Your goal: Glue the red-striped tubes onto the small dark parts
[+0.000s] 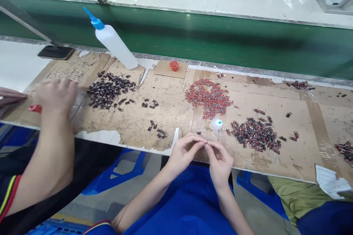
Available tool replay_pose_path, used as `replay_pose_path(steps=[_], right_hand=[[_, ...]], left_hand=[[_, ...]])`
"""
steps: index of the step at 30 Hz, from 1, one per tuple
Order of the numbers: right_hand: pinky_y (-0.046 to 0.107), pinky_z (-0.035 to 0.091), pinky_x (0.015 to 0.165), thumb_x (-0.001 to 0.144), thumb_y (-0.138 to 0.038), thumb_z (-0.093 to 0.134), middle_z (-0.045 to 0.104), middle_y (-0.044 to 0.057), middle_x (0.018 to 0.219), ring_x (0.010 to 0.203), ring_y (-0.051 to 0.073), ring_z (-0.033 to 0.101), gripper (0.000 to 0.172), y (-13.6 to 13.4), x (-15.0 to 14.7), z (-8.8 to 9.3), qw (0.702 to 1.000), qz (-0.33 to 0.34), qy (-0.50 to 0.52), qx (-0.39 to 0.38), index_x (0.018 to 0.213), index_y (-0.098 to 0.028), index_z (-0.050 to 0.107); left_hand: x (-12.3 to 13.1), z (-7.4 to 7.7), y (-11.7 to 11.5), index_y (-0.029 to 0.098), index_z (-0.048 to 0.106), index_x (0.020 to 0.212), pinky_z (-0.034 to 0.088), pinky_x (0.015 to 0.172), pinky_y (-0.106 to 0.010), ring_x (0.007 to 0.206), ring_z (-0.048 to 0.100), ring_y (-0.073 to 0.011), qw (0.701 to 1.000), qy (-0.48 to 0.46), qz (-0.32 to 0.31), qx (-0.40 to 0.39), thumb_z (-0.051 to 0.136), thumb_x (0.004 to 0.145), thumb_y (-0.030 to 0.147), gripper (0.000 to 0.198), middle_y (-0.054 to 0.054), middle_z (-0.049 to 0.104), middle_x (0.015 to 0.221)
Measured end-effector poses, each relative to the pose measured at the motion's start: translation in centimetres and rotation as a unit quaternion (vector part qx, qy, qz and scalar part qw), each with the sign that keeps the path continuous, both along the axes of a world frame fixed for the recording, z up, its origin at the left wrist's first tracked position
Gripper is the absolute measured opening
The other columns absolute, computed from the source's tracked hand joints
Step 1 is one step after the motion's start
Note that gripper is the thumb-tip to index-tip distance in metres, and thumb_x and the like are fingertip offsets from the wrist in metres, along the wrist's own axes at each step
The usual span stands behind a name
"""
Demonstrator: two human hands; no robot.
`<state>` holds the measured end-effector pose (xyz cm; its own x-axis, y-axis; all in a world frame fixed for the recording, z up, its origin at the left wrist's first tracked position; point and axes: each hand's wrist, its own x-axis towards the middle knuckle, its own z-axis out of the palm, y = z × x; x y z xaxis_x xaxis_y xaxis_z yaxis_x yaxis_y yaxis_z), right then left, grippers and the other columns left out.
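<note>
My left hand (185,151) and my right hand (220,160) meet at the fingertips above the front edge of the cardboard. Thumb and forefinger of each are pinched together; whatever lies between them is too small to make out. Just beyond my fingers stands a small white bottle (216,124) with a light blue tip. Farther back is a pile of small red parts (209,97) with metallic ends. To the right lies a heap of mixed black and red parts (256,134). Small black parts (107,91) form another pile at the left.
A co-worker's hand (57,93) works at the left. Behind the pile there leans a tall white squeeze bottle (117,46). A phone (56,52), a small red cup (174,66) and thin sticks (186,80) lie toward the back. A green belt (176,35) runs behind the cardboard.
</note>
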<state>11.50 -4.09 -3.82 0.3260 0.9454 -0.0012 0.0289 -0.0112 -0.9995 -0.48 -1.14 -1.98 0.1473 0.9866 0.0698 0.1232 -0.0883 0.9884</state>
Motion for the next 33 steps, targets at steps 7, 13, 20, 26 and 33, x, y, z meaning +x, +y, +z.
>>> replay_pose_path(steps=[7,13,20,26,33], right_hand=[[0.032,0.058,0.07,0.082,-0.039,0.063,0.073,0.008,0.086,0.081,0.021,0.069,0.023,0.5,1.3,0.0,0.998,0.0,-0.006,-0.064,0.085,-0.018,0.072],[0.03,0.055,0.067,0.082,-0.039,0.063,0.073,0.007,0.084,0.073,0.019,0.068,0.024,0.7,1.3,-0.2,0.995,0.018,-0.052,-0.084,0.084,-0.017,0.073],[0.027,0.052,0.062,0.083,-0.035,0.062,0.071,0.006,0.08,0.068,0.016,0.064,0.021,1.0,1.1,-0.2,0.992,0.029,-0.103,-0.063,0.081,-0.018,0.073],[0.025,0.047,0.055,0.082,-0.034,0.062,0.069,0.003,0.072,0.058,0.013,0.057,0.02,1.0,1.2,0.2,0.989,0.039,-0.13,-0.058,0.076,-0.018,0.072],[0.024,0.043,0.054,0.08,-0.035,0.063,0.066,0.002,0.066,0.055,0.012,0.054,0.021,1.5,1.8,0.5,0.987,0.093,-0.097,-0.084,0.072,-0.018,0.073]], left_hand=[[-1.4,-2.7,1.6,0.023,0.069,0.1,0.051,0.086,-0.041,0.097,0.059,-0.0228,0.96,0.233,0.036,0.154,0.054,0.091,0.019,0.018,-0.008,0.07,0.098],[-1.0,-3.6,1.6,0.022,0.068,0.09,0.052,0.086,-0.04,0.097,0.058,-0.0223,0.942,0.272,0.049,0.19,0.051,0.092,0.016,0.018,-0.006,0.069,0.096],[-1.0,-2.2,1.0,0.02,0.067,0.099,0.056,0.077,-0.032,0.087,0.065,-0.0188,0.974,0.182,-0.006,0.137,0.052,0.092,0.017,0.017,-0.006,0.072,0.091],[-1.0,-1.9,0.9,0.02,0.069,0.097,0.054,0.076,-0.033,0.085,0.063,-0.0193,0.975,0.159,-0.025,0.154,0.053,0.091,0.014,0.018,-0.006,0.073,0.086],[-1.0,-1.9,0.7,0.018,0.069,0.093,0.053,0.073,-0.032,0.08,0.061,-0.0188,0.975,0.164,-0.02,0.151,0.054,0.09,0.013,0.016,-0.006,0.072,0.083]])
